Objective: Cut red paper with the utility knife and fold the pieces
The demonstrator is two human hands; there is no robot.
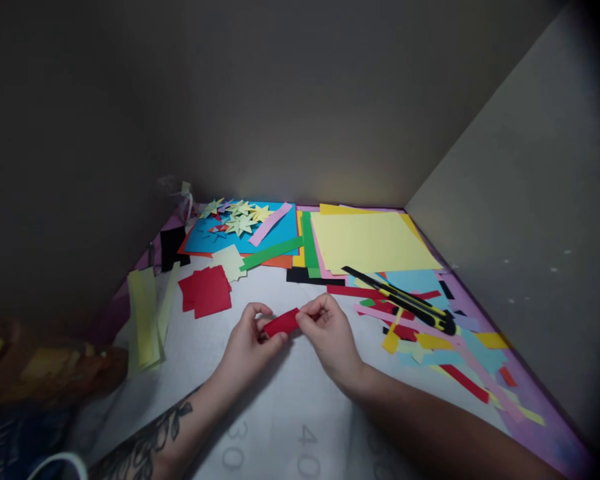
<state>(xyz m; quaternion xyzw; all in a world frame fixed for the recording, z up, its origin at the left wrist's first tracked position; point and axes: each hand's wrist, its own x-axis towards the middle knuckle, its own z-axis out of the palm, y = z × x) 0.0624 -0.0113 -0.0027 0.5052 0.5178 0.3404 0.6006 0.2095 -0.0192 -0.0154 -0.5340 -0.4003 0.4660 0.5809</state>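
Note:
A small folded piece of red paper (282, 323) is held level just above the white work surface. At its left end, my left hand (253, 337) pinches it between thumb and fingers. The right end is gripped by the thumb and fingertips of my right hand (330, 337). Several red paper squares (213, 293) lie in a loose overlapping pile to the left of my hands. Behind them rests a pale green paper piece (229, 260), close to a green paper strip (273, 253).
Folded paper stars (240, 223) sit on blue sheets (275, 243) at the back left. A yellow sheet stack (375, 240) stands back right. Near it, a utility knife (405, 301) lies across paper scraps (450, 357). Pale yellow strips (145, 317) are at left. Walls (300, 107) enclose the back and right.

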